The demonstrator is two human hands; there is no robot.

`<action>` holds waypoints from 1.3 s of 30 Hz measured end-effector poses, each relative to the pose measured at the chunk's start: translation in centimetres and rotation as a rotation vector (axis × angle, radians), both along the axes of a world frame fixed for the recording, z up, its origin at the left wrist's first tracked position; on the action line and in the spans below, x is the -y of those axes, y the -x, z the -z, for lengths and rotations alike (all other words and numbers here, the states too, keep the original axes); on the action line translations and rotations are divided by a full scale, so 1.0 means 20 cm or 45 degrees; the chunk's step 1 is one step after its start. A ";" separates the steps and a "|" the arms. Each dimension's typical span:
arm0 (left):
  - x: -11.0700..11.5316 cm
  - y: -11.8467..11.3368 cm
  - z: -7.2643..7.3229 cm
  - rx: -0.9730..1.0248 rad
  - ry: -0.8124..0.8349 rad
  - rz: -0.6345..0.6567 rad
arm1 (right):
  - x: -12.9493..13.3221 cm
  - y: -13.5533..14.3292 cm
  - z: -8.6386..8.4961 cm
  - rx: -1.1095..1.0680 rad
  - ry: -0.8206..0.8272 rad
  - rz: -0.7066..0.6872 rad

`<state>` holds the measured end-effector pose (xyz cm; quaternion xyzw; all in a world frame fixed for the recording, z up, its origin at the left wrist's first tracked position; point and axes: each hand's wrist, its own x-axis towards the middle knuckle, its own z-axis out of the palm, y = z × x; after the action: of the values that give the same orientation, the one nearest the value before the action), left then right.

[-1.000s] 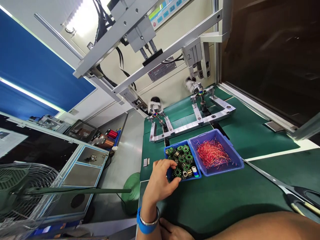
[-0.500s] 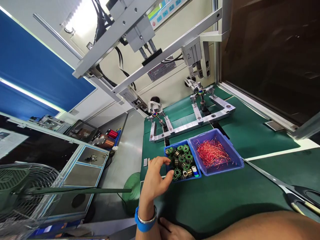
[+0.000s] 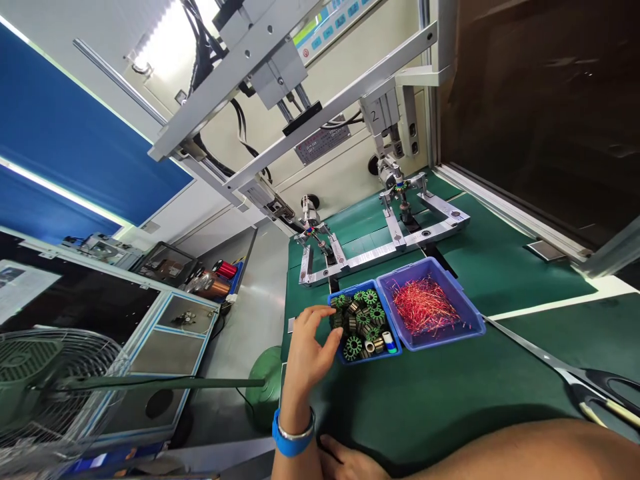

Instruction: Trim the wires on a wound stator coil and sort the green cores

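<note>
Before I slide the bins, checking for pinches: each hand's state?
Left hand: open, at the blue bin.
Right hand: can't tell; partly out of view.

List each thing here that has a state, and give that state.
Left hand: open, at the blue bin
Right hand: partly hidden, grip unclear
Blue bin: uncovered, holding cores
Purple bin: uncovered, holding red wire pieces
Scissors: blades together
Lamp: lit
Fan: running or not, cannot tell
</note>
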<state>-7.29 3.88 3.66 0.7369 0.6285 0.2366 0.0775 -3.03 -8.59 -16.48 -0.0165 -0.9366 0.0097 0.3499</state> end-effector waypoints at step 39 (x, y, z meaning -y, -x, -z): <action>0.03 -0.05 -0.05 -0.103 0.343 0.227 | 0.00 -0.02 -0.01 -0.164 -0.090 0.091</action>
<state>-6.30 3.20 4.68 0.7817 0.5891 0.1126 0.1708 -2.57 -8.62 -16.24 -0.0371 -0.9107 -0.0349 0.4099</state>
